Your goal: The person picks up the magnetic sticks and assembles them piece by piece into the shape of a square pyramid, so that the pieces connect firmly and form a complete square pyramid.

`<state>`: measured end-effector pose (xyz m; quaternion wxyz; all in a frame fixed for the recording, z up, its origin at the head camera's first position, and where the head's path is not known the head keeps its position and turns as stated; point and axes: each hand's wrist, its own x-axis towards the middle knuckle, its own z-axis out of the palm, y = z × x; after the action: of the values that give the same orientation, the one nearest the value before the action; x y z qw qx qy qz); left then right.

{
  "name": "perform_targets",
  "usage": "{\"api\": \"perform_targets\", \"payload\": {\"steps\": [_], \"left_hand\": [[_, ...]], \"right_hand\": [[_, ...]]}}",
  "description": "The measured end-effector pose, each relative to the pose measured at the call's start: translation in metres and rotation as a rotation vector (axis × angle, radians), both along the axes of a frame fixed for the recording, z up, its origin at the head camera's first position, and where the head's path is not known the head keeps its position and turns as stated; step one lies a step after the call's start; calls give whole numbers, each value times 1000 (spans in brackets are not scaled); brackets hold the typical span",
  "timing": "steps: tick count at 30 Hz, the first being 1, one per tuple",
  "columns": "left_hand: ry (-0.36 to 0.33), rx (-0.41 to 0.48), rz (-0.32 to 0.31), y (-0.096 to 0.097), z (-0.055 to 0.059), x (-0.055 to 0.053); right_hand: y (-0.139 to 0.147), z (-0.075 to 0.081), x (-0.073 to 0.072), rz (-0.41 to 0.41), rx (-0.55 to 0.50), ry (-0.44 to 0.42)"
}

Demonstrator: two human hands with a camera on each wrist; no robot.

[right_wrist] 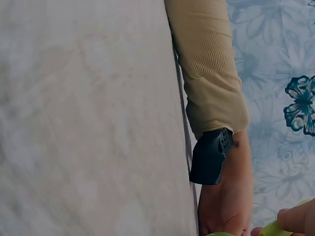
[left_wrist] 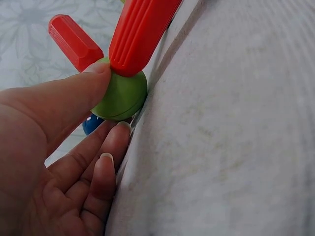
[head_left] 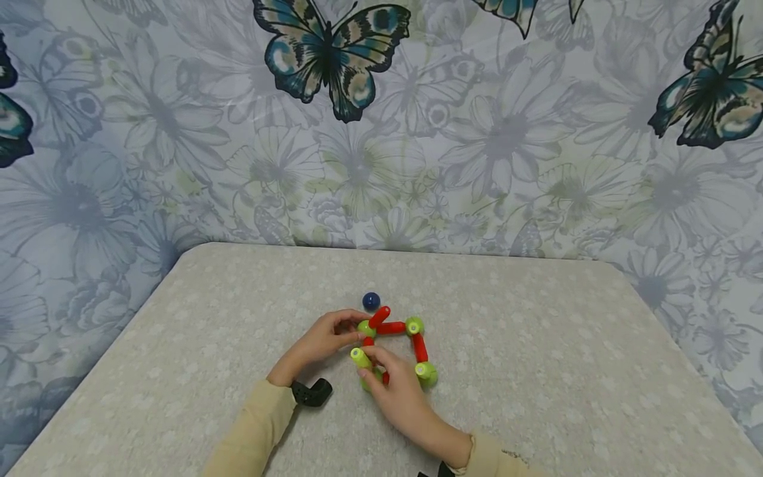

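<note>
Red rods and green balls are joined in a square frame on the tabletop. My left hand [head_left: 322, 339] pinches the far-left green ball [left_wrist: 124, 96] between thumb and fingers. From that ball a red rod [head_left: 379, 317] sticks up at a slant, and another red rod [head_left: 391, 328] runs to the far-right green ball [head_left: 414, 325]. At the near-left corner, my right hand [head_left: 402, 401] pinches a yellow-green rod [head_left: 360, 358] above a green ball largely hidden by the fingers. The near-right corner has a green ball [head_left: 428, 376].
A dark blue ball [head_left: 371, 301] lies just beyond the far-left corner. The table [head_left: 536, 344] has a pale patterned cover, and a flowered, butterfly-printed backdrop [head_left: 477, 165] rises behind it. A black wrist device [head_left: 312, 393] sits at the left cuff.
</note>
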<state>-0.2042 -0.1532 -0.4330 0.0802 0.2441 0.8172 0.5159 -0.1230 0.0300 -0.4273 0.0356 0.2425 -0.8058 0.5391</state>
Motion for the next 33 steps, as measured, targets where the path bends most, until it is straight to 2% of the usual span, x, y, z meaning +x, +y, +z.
{"api": "perform_targets", "payload": {"steps": [5,10,16,22,29,33], "left_hand": [[12,-10,9,-4,-19,-10],[15,12,0,-6,-23,-13],[22,2,0,-4,-21,-13],[11,-2,6,-4,-19,-13],[41,-3,-8,-5,-19,-14],[50,5,-28,-3,-10,-6]], "right_hand": [[1,-7,-1,-31,27,54],[2,-12,-5,-46,35,93],[3,-13,-6,-71,54,80],[3,-13,-6,-57,52,52],[3,-12,-8,-26,41,69],[6,-6,-6,22,77,120]]}}
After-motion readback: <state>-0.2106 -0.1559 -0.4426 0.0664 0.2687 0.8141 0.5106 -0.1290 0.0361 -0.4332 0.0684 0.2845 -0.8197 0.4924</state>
